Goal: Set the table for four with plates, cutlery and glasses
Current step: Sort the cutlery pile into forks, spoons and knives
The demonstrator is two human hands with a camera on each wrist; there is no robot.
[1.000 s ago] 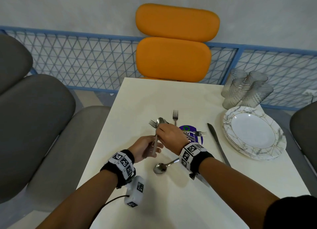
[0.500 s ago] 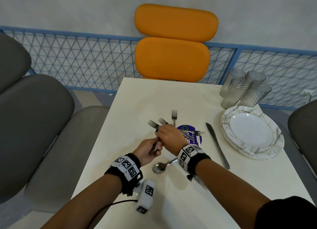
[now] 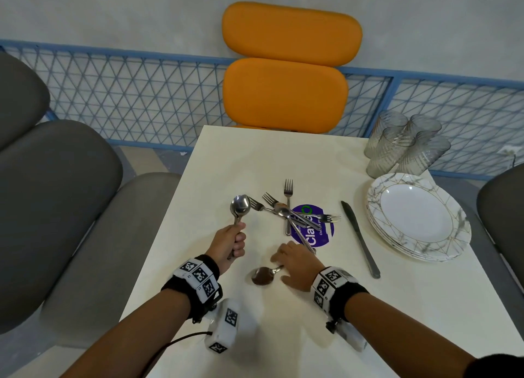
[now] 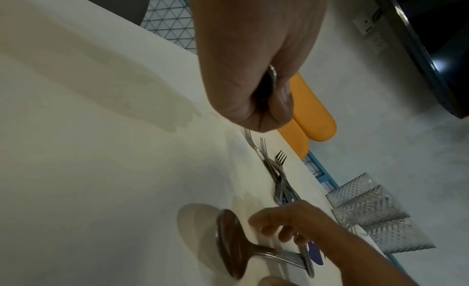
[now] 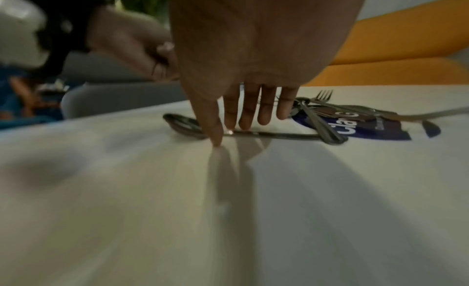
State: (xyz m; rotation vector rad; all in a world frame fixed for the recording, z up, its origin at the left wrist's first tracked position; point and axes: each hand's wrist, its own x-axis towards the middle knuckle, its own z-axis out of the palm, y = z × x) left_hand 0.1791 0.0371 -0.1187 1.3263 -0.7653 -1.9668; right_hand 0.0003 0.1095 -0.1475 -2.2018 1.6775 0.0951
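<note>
My left hand (image 3: 235, 241) grips the handles of two stacked spoons (image 3: 239, 206), bowls up, above the table's left side; the left wrist view shows the fist (image 4: 259, 80) closed round the handles. My right hand (image 3: 292, 260) hovers low over a lone spoon (image 3: 262, 275) lying on the white table (image 3: 283, 156). Its fingers (image 5: 245, 114) point straight down and the thumb tip touches the table beside the spoon's handle (image 5: 274, 134). A pile of forks and spoons (image 3: 286, 216) lies on a purple sticker (image 3: 319, 234).
A table knife (image 3: 360, 238) lies right of the sticker. A stack of marbled plates (image 3: 453, 230) sits at the right edge, with several glasses (image 3: 402, 148) behind it. An orange chair (image 3: 286, 94) stands at the far end, grey chairs (image 3: 56, 193) on the left.
The hands have parted. My left hand moved left with the spoons held upright. My right hand left the cutlery pile and came back down over the lone spoon.
</note>
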